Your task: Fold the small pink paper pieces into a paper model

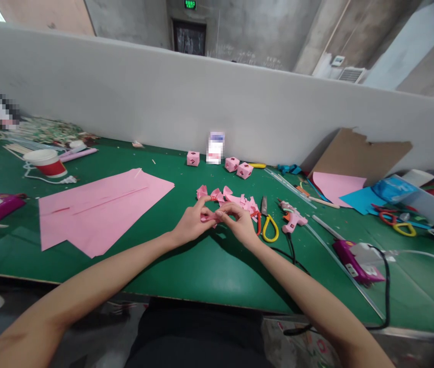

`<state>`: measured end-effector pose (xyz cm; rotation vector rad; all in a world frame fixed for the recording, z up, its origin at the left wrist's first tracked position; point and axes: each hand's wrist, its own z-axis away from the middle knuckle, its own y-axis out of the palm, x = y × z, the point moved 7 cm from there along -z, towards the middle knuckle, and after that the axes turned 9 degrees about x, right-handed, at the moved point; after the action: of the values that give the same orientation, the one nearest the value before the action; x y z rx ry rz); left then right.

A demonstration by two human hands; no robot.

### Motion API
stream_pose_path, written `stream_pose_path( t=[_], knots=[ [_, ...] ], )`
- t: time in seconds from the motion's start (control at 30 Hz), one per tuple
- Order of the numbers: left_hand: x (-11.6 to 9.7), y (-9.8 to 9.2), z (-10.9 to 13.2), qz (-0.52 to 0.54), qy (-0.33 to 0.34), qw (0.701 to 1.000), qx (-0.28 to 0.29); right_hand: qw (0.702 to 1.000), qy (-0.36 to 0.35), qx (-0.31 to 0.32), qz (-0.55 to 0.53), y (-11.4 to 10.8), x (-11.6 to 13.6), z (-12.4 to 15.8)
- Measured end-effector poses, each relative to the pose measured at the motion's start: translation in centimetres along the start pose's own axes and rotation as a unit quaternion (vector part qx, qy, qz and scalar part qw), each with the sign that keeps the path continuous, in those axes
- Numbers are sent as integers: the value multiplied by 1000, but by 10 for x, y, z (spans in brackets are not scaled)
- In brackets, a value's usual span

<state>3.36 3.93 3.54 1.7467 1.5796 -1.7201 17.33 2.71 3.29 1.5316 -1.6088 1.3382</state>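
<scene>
Both my hands meet over the green table [209, 266], pinching a small folded piece of pink paper [209, 217] between them. My left hand [192, 223] grips its left end with thumb and forefinger curled. My right hand [238, 221] pinches the right end. Just behind the hands lies a heap of pink paper pieces [232, 198]. Right of my right hand lie yellow-handled scissors [268, 222] and a pink glue gun [292, 217].
A large pink sheet [98, 209] lies at left, a red cup [46, 162] beyond it. Three pink paper cubes [236, 166] stand by the white partition. A purple glue gun [357, 260] with cable, cardboard [358, 153], blue paper and more scissors fill the right side.
</scene>
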Motion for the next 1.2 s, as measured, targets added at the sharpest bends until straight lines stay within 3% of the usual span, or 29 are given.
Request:
stream_pose_path(
  t=[0.23,0.43,0.77,1.2],
  knots=[
    [8,-13,-1,71,-28,995,-60,999,36,-8,-13,-1,-13,0],
    [17,-11,-3,169,-39,983,-66,996,83,16,15,2,-12,1],
    [17,-9,-3,178,-46,981,-64,996,77,2,-55,-1,-27,0],
    [20,-8,-4,193,-57,978,-61,992,97,-9,-79,-2,-28,0]
  ],
)
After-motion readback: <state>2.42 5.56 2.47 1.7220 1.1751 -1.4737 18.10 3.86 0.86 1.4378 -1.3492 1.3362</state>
